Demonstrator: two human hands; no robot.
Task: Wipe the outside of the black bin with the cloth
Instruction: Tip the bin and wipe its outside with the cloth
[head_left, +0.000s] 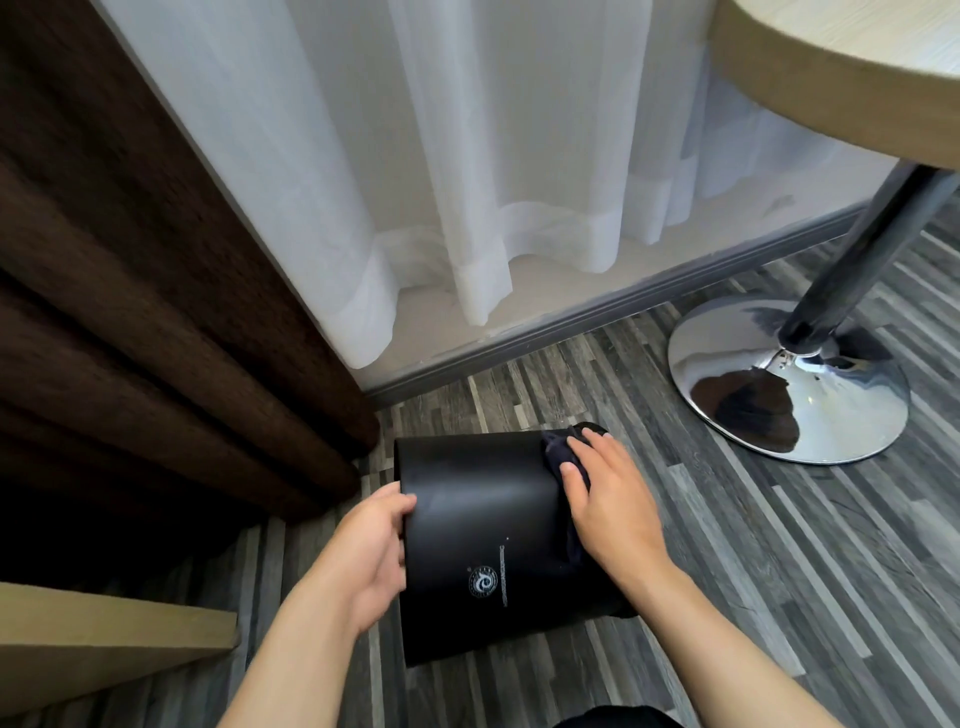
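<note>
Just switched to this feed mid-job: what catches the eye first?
The black bin sits at centre, the left hand holding its left side while the right hand presses a dark cloth on its upper right. At right, a shiny chrome table base stands on the striped floor.

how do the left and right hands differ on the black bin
The left hand touches the black cylindrical bin bare, on its left side; the right hand has a dark cloth under it, on the right side. The left hand's thumb curls round the wall, gripping; the right hand's fingers lie nearly straight, pressing. Both are on the bin's outside.
</note>
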